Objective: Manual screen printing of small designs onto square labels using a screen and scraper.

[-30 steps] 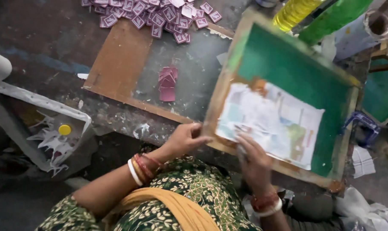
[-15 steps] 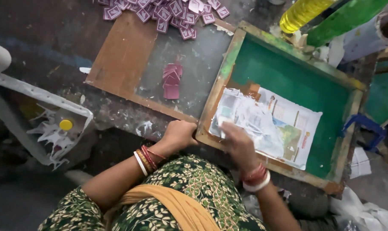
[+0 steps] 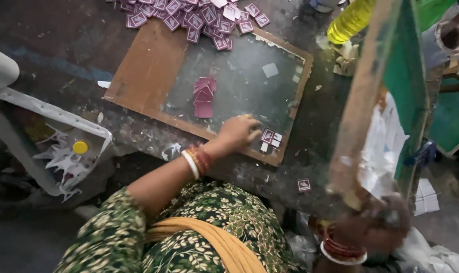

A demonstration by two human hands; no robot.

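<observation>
The tabletop (image 3: 62,45) is dark, scuffed and speckled with dried paint and scraps, and on it lies a brown board (image 3: 148,71) carrying a grey glass pane (image 3: 249,91). Along the far edge of the board a heap of small pink-and-white printed tags (image 3: 189,15) spreads over the wood and the dark surface. A short stack of plain pink cards (image 3: 204,96) sits on the pane, left of centre. At the pane's near right corner lies a freshly printed tag (image 3: 268,135) with small white squares just beside it; the left hand (image 3: 238,132) rests on the pane there, its fingers curled down touching the tag's edge, the grip loose and closed on nothing that can be seen. Another tag (image 3: 304,185) lies alone on the tabletop, nearer and to the right. The right hand (image 3: 376,222) is clenched around the near corner of the wooden screen frame (image 3: 363,101), which is tilted up on edge, its green mesh (image 3: 406,65) and taped white paper (image 3: 386,146) facing right; the raised frame hides much of the right side. A yellow bottle (image 3: 351,20) stands at the far right. At the left stands a white tray (image 3: 52,146) holding paper cut-outs and a yellow cap (image 3: 79,147).
</observation>
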